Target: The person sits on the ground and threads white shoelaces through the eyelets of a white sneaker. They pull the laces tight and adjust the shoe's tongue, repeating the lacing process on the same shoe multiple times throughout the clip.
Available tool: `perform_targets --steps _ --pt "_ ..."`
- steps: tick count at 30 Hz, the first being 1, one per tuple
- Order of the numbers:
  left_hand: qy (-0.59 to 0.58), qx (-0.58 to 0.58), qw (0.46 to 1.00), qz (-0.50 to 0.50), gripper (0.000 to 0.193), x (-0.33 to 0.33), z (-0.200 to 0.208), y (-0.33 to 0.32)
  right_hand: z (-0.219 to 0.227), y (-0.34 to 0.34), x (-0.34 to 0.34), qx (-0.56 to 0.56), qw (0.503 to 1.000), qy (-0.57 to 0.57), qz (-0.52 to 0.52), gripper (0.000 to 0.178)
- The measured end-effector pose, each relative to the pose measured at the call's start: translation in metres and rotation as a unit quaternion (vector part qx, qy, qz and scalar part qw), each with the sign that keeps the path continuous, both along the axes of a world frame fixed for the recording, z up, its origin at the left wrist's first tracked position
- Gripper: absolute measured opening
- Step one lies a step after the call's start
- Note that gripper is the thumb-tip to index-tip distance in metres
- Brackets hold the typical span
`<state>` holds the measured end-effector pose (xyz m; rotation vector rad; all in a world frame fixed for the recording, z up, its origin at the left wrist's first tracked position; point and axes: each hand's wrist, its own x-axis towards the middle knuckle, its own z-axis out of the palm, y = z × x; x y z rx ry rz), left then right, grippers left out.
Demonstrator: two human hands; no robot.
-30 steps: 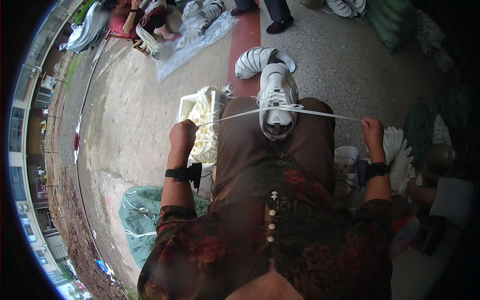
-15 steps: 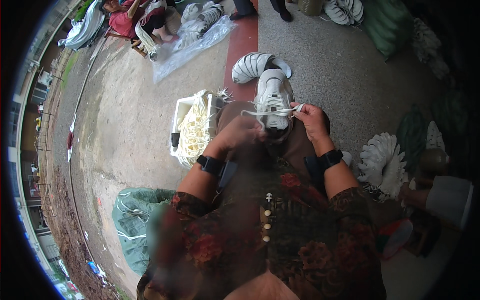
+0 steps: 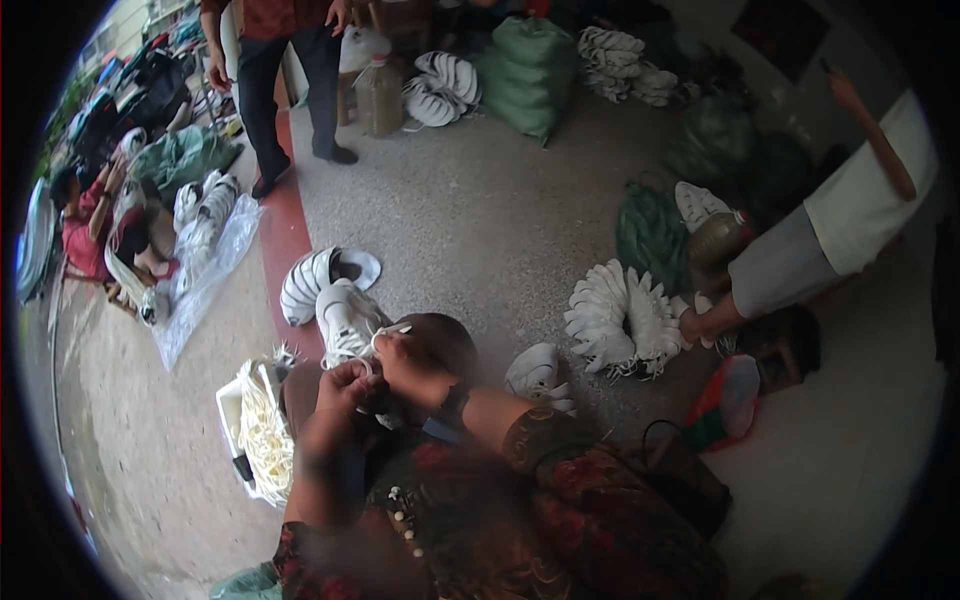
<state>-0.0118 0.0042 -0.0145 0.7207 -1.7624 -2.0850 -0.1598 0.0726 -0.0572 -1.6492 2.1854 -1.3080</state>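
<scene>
A: Where to look for the shoe (image 3: pixel 345 313)?

B: Near the brown-trousered knees (image 3: pixel 447 340), just this side of the stack of white shoe parts (image 3: pixel 306 288), lacing upward.

A: And the left hand (image 3: pixel 347 388)?

B: Narrow at the fingers, apparently pinched on the white lace (image 3: pixel 368 366), close to the near end of the shoe.

A: Same for the right hand (image 3: pixel 410 365)?

B: Curled narrow too, close beside the left, seemingly holding a short length of lace at the fingertips. Hard to make out the exact hold past the knuckles.

A: How to work the lace well?

B: Probably best to draw its 2 sides with equal force. Keep it flat, not twisted. Pull low and outward, so as not to tip the shoe.

A: Anything to watch?

B: Avoid trapping a fingertip under the crossing. Keep elbows clear of the white box (image 3: pixel 229 405) of pale laces (image 3: pixel 266 440).
</scene>
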Motion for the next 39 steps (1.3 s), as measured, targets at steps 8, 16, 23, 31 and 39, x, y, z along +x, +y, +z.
perform_targets --steps 8,16,23,31,39 --pt "-0.079 -0.136 0.987 0.031 0.009 -0.008 -0.005 0.004 0.000 0.008 0.001 0.015 0.999 0.039 -0.023 0.014" --pt "-0.120 -0.186 0.974 0.040 0.013 -0.020 -0.008 0.007 -0.004 0.015 0.004 0.017 0.996 0.078 0.049 0.012" --pt "-0.166 -0.400 0.901 0.015 0.017 -0.026 -0.014 0.001 0.006 0.017 0.005 0.025 0.998 0.052 0.011 0.012" --pt "-0.115 -0.031 0.989 -0.091 0.010 0.064 0.015 -0.011 0.009 0.014 0.005 0.009 0.986 0.159 0.040 0.005" --pt "0.120 0.192 0.931 0.287 0.009 0.074 0.020 -0.008 0.031 -0.001 0.040 0.088 0.968 -0.115 0.204 0.009"
